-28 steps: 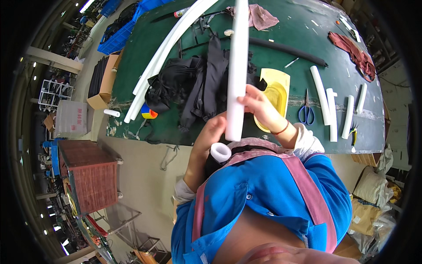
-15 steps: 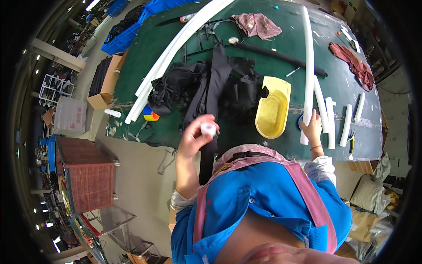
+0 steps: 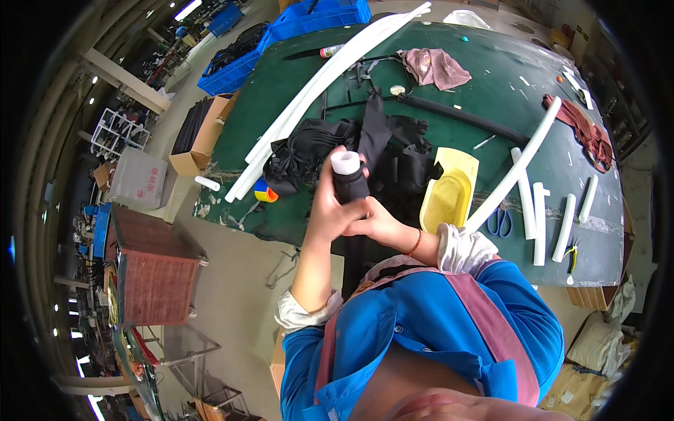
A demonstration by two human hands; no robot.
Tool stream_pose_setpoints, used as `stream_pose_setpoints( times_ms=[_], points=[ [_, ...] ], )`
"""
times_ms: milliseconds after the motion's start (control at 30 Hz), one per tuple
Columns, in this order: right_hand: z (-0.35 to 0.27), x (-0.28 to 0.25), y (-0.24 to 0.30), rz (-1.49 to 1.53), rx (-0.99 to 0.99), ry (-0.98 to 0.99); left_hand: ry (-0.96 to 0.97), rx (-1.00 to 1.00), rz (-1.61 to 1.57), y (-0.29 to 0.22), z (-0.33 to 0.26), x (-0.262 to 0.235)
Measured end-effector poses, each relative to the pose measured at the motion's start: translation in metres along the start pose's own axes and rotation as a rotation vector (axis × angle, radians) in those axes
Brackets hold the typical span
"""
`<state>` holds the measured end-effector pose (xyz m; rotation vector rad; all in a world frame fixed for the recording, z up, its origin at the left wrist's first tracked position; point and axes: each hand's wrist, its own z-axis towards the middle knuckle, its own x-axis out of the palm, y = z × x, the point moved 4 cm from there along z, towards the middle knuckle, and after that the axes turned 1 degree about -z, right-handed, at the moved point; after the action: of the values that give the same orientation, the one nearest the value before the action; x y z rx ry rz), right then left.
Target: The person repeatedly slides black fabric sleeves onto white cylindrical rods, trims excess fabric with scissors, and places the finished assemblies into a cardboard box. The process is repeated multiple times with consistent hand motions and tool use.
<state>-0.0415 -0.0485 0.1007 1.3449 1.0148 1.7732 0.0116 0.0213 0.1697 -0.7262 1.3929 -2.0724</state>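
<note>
In front of my body, a short white foam tube (image 3: 345,163) stands upright with its hollow end facing up. A black fabric sleeve (image 3: 352,186) wraps round it just below that end. My left hand (image 3: 324,210) is closed round the sleeved tube from the left. From the right, my right hand (image 3: 379,223) grips the lower part of the sleeve, its fingers partly hidden. Black fabric strips (image 3: 314,144) lie heaped on the table just beyond my hands. A yellow plastic tray (image 3: 449,189) stands to the right of the heap.
Long white tubes (image 3: 309,95) lie across the green table (image 3: 491,70) at left. Another long tube (image 3: 519,168) slants at right, near several short pieces (image 3: 539,224). Blue-handled scissors (image 3: 499,223) and yellow-handled pliers (image 3: 573,258) lie there too. A brown cart (image 3: 154,281) stands left.
My right hand has left the long white tube at right and joined my left hand. That tube now slants, uncovering the scissors. Black fabric now surrounds the short tube. The view has shifted.
</note>
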Motion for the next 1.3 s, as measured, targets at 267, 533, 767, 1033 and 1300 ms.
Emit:
stream_pose_setpoints(
  times_ms=[267,533,767,1033,1300],
  points=[
    [-0.026,0.017,-0.01,0.077,0.031,-0.018,-0.08,-0.226,0.095,-0.023,0.011,0.021],
    [-0.039,0.02,-0.024,-0.02,0.117,0.027,-0.183,0.254,0.057,-0.115,0.064,-0.052],
    [-0.026,0.022,-0.009,0.01,0.098,0.025,0.11,-0.105,0.195,-0.058,0.006,-0.032],
    [-0.028,0.03,-0.013,0.006,0.104,0.088,-0.03,0.106,0.344,-0.064,0.028,-0.012],
    [-0.026,0.018,-0.017,-0.063,0.092,-0.008,-0.264,0.07,0.553,-0.055,0.003,-0.013]
  ],
)
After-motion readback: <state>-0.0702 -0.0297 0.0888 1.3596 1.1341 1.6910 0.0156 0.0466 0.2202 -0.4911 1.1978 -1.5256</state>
